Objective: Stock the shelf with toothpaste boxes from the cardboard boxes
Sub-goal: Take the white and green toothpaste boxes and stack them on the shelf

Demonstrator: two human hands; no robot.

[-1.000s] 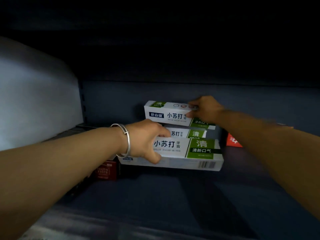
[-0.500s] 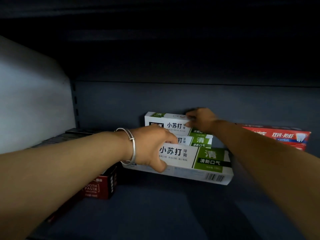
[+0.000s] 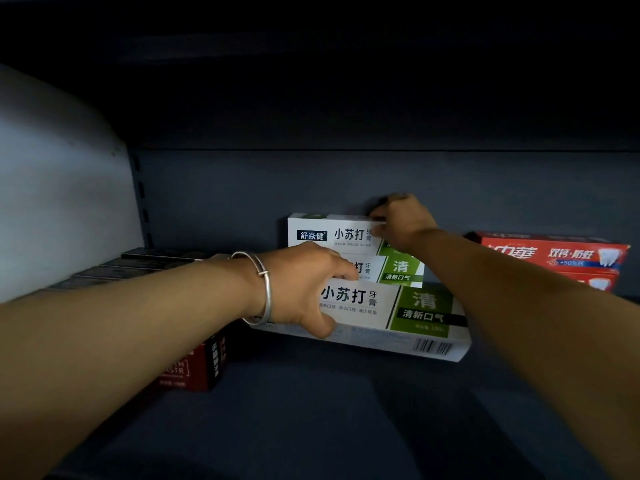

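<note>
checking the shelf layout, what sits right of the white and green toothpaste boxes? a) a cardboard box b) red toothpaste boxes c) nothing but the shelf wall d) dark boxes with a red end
b: the red toothpaste boxes stand against the back wall to the right of the white and green toothpaste boxes, past the right hand; the dark boxes are on the left.

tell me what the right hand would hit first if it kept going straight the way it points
Probably the shelf's back wall: the right hand reaches over the top white-and-green toothpaste box, fingers seemingly close to the wall, though depth is unclear.
</note>
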